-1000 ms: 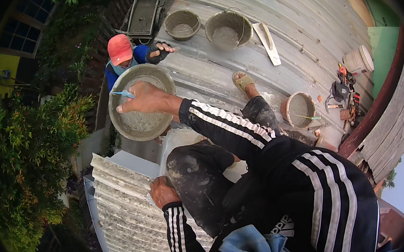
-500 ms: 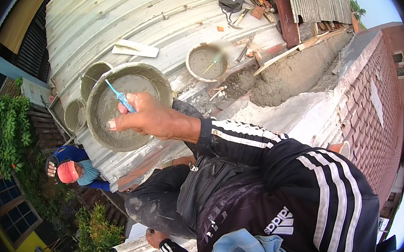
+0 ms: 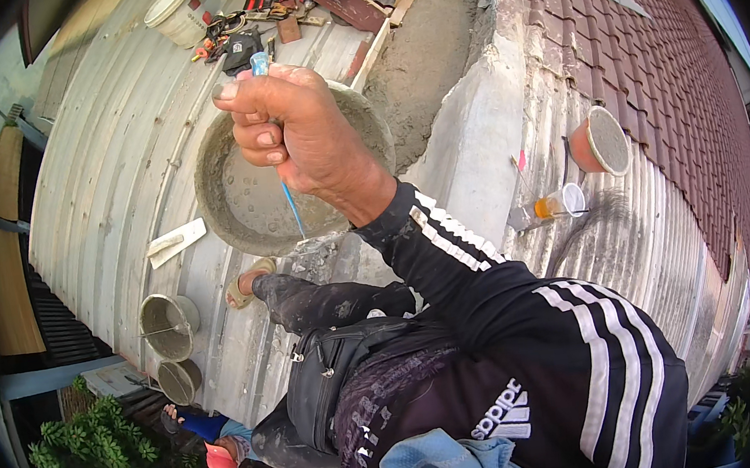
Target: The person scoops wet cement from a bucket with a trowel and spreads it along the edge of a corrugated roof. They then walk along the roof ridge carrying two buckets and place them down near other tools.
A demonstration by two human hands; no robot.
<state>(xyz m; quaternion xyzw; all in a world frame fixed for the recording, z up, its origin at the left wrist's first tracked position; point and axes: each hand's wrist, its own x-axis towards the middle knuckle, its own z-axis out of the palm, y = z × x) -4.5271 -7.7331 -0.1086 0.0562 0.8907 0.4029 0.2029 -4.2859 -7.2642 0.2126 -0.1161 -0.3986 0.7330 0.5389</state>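
My right hand [image 3: 296,137] is closed in a fist round the blue handle [image 3: 259,63] of a wide mortar bucket [image 3: 221,227]. A thin blue strand of the handle runs from below the fist to the bucket's near rim. Wet grey mortar [image 3: 247,193] fills part of the bucket, directly under my hand. The frames do not tell whether its base touches the roof. Of my left hand only a sliver of skin shows at the lower edge, beside my dark trousers; its fingers are hidden.
A white float [image 3: 177,243] and two mortar-stained buckets [image 3: 184,313] stay on the corrugated roof [image 3: 108,216]. Tools [image 3: 242,51] and a white pail [image 3: 171,4] lie beyond. A wet mortar strip [image 3: 420,56] borders the tiled roof [image 3: 641,69]. A co-worker in a red cap [image 3: 221,460] is below left.
My right hand and the wide bucket have moved away from the two smaller buckets, toward the mortar strip. My view has turned, and the grip on the handle continues.
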